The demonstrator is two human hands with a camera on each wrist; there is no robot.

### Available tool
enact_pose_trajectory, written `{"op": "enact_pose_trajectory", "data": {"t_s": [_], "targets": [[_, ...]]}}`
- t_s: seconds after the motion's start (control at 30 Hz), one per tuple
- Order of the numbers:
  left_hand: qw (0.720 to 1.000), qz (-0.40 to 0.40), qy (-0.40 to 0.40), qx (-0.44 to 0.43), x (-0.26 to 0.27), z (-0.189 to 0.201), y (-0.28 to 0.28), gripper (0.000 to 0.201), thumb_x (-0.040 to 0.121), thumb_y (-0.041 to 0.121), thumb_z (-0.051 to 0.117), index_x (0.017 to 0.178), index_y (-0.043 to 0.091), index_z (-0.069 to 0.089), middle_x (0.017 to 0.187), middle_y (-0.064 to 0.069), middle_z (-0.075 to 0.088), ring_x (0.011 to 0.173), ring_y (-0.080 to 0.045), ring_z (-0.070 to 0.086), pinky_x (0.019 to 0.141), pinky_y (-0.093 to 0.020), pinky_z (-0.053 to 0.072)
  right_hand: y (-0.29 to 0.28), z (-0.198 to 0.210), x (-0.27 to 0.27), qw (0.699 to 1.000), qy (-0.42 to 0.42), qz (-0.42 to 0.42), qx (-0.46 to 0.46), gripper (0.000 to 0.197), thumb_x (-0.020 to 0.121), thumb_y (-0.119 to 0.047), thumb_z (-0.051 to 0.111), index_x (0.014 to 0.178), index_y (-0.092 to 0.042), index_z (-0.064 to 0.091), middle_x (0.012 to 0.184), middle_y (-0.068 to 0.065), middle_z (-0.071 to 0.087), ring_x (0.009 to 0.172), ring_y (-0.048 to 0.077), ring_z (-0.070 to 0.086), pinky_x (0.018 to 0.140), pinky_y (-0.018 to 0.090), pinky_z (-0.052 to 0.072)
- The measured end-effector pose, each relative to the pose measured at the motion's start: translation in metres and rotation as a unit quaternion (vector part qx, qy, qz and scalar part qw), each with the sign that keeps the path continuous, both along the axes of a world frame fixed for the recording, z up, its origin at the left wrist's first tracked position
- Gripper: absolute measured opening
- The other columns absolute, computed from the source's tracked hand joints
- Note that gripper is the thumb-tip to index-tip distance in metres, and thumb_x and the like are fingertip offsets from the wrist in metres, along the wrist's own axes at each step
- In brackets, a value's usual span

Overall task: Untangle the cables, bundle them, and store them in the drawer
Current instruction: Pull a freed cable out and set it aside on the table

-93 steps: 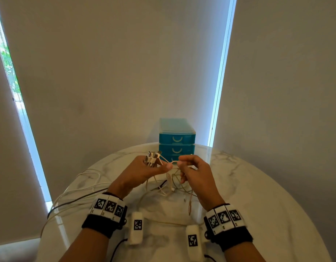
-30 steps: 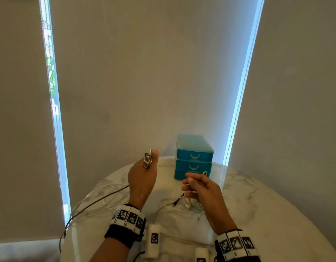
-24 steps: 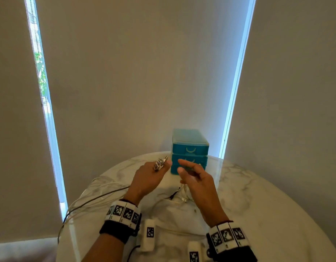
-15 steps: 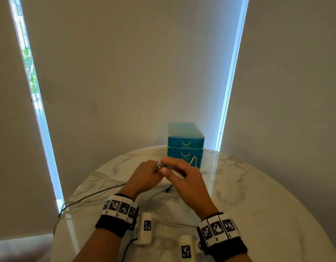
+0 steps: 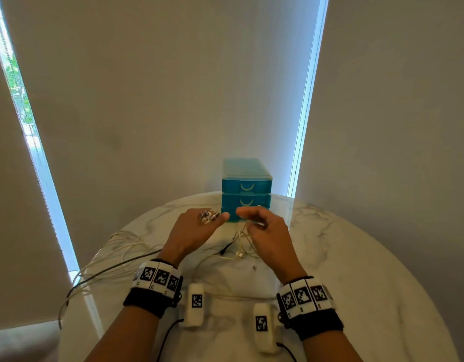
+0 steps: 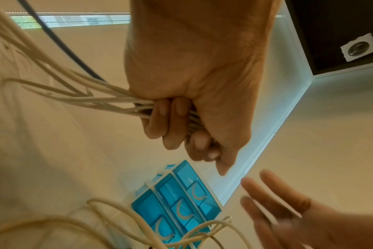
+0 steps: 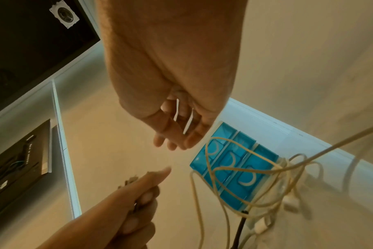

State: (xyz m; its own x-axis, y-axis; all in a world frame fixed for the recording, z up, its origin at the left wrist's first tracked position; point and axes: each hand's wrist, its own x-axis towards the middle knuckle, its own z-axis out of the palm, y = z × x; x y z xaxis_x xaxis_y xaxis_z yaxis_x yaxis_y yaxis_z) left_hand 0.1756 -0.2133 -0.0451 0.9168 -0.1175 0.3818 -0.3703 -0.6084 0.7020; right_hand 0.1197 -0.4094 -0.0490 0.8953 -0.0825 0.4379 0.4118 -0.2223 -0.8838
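Note:
My left hand (image 5: 199, 227) grips a bundle of white cables (image 6: 85, 99) in a fist (image 6: 181, 121), and their metal plug ends (image 5: 206, 215) stick up above the knuckles. The bundle trails off to the left over the table edge (image 5: 105, 259). My right hand (image 5: 267, 231) is a short gap to the right, its fingers (image 7: 187, 136) loosely curled round a loop of thin white cable (image 7: 188, 123). More tangled white cable and a black plug (image 5: 232, 250) lie on the table between my hands. The blue three-drawer unit (image 5: 246, 186) stands just behind them, all drawers shut.
The round white marble table (image 5: 356, 257) stands against pale roller blinds with bright window slits on both sides. White tagged pods (image 5: 195, 304) with black leads hang at my wrists above the near table. One black cable (image 5: 103, 273) runs among the white ones at the left.
My left hand came down from its raised position and closed in on the right hand before the drawer unit. The right fingers touched the plug ends half a second ago and now sit slightly apart.

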Motion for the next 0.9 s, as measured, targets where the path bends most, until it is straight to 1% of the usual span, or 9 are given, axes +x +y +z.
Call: {"op": "enact_pose_trajectory", "data": {"t_s": [0.13, 0.23, 0.3, 0.4, 0.57, 0.67, 0.73, 0.8, 0.9], "targets": [[0.994, 0.027, 0.036, -0.1, 0.0, 0.001, 0.004, 0.051, 0.097, 0.045, 0.07, 0.059, 0.024, 0.043, 0.054, 0.008, 0.049, 0.057, -0.011, 0.043, 0.066, -0.037, 0.038, -0.014, -0.013, 0.005, 0.988, 0.102, 0.026, -0.116, 0.046, 0.08, 0.015, 0.067, 0.092, -0.027, 0.079, 0.12, -0.007, 0.074, 0.117, 0.011, 0.065, 0.083, 0.016, 0.055], [0.991, -0.005, 0.072, -0.115, 0.0, -0.003, 0.006, 0.053, 0.093, 0.059, 0.073, 0.06, 0.024, 0.05, 0.057, 0.007, 0.054, 0.056, -0.008, 0.046, 0.067, -0.035, 0.039, -0.017, -0.019, 0.007, 0.989, 0.088, -0.013, -0.121, 0.028, 0.086, -0.001, 0.082, 0.097, -0.027, 0.079, 0.105, -0.01, 0.077, 0.095, -0.004, 0.066, 0.086, 0.016, 0.05], [0.994, -0.015, 0.074, -0.077, -0.002, -0.003, 0.005, 0.061, 0.089, 0.073, 0.068, 0.063, 0.018, 0.063, 0.06, 0.003, 0.064, 0.058, -0.006, 0.054, 0.067, -0.031, 0.044, -0.017, -0.018, 0.006, 0.993, 0.063, -0.016, -0.097, 0.017, 0.088, -0.016, 0.087, 0.098, -0.028, 0.081, 0.093, -0.005, 0.078, 0.081, -0.004, 0.068, 0.077, 0.015, 0.053], [0.994, -0.057, 0.085, -0.027, -0.01, 0.002, 0.002, 0.06, 0.089, 0.081, 0.059, 0.077, 0.026, 0.081, 0.073, 0.005, 0.076, 0.068, -0.004, 0.065, 0.073, -0.027, 0.048, -0.018, -0.016, 0.005, 0.995, 0.041, -0.058, -0.073, 0.011, 0.092, -0.026, 0.084, 0.1, -0.033, 0.079, 0.092, -0.006, 0.078, 0.083, 0.001, 0.071, 0.077, 0.022, 0.059], [0.977, -0.163, 0.14, 0.004, -0.017, 0.005, 0.001, 0.043, 0.087, 0.06, 0.078, 0.095, 0.019, 0.085, 0.084, 0.012, 0.08, 0.076, 0.004, 0.071, 0.073, -0.011, 0.049, -0.019, -0.003, 0.006, 0.978, 0.017, -0.121, 0.17, 0.011, 0.099, -0.024, 0.076, 0.11, -0.027, 0.073, 0.108, -0.002, 0.081, 0.105, 0.023, 0.076, 0.09, 0.045, 0.064], [0.974, -0.173, 0.145, 0.026, -0.013, 0.002, 0.001, 0.036, 0.085, 0.051, 0.085, 0.09, 0.016, 0.085, 0.075, 0.011, 0.077, 0.065, 0.006, 0.062, 0.069, -0.014, 0.046, -0.022, 0.009, -0.001, 0.94, 0.027, 0.014, 0.34, 0.02, 0.108, -0.008, 0.057, 0.124, -0.013, 0.068, 0.123, 0.005, 0.079, 0.117, 0.024, 0.075, 0.09, 0.037, 0.06], [0.979, -0.147, 0.137, 0.025, -0.01, 0.002, 0.001, 0.038, 0.087, 0.051, 0.084, 0.088, 0.014, 0.083, 0.076, 0.008, 0.077, 0.066, 0.001, 0.062, 0.073, -0.024, 0.05, -0.028, 0.015, -0.007, 0.873, 0.052, 0.121, 0.469, 0.026, 0.109, -0.007, 0.052, 0.129, -0.009, 0.067, 0.131, 0.011, 0.076, 0.122, 0.023, 0.073, 0.094, 0.033, 0.062], [0.988, -0.111, 0.105, 0.006, -0.006, 0.0, 0.003, 0.048, 0.087, 0.057, 0.081, 0.087, 0.009, 0.079, 0.072, 0.002, 0.072, 0.062, -0.002, 0.056, 0.072, -0.029, 0.047, -0.033, 0.018, -0.009, 0.832, 0.07, 0.164, 0.526, 0.025, 0.108, -0.017, 0.057, 0.129, -0.009, 0.069, 0.124, 0.009, 0.077, 0.108, 0.019, 0.076, 0.086, 0.028, 0.063], [0.995, -0.068, 0.057, -0.055, -0.005, 0.0, 0.007, 0.053, 0.08, 0.069, 0.081, 0.084, 0.016, 0.077, 0.076, -0.005, 0.074, 0.064, -0.005, 0.058, 0.071, -0.031, 0.048, -0.037, 0.015, -0.003, 0.841, 0.082, 0.147, 0.514, 0.019, 0.107, -0.032, 0.062, 0.114, -0.015, 0.067, 0.089, -0.001, 0.068, 0.06, 0.008, 0.055, 0.056, 0.019, 0.048]]}}
